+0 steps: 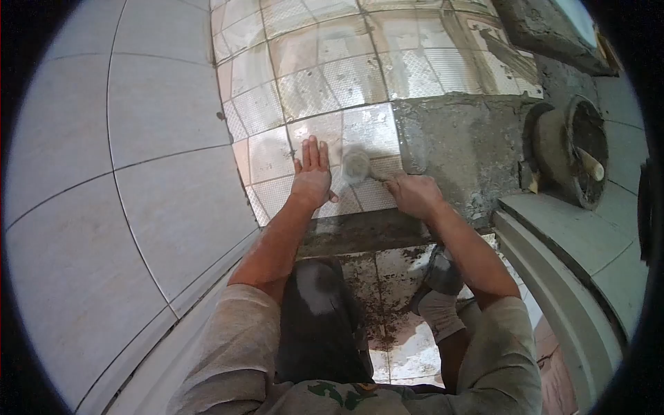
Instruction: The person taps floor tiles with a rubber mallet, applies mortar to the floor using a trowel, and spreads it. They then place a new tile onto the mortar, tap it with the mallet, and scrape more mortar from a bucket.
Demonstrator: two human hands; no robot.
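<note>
My left hand [314, 174] lies flat with its fingers spread on a floor tile [370, 131] that has a patterned, shiny surface. In my right hand [416, 195] is the handle of a mallet, and its pale round head [356, 166] rests over the same tile, just right of my left hand. Bare grey mortar [456, 149] borders the tile on the right. Toward me, the tile ends at a dark mortar edge [353, 232].
More laid tiles [325, 76], smeared with mortar, stretch away ahead. A bucket [568, 149] lies tipped at the right with a wooden handle [590, 164] sticking out. Large wall tiles [166, 104] rise on the left; a white door frame [553, 277] stands lower right.
</note>
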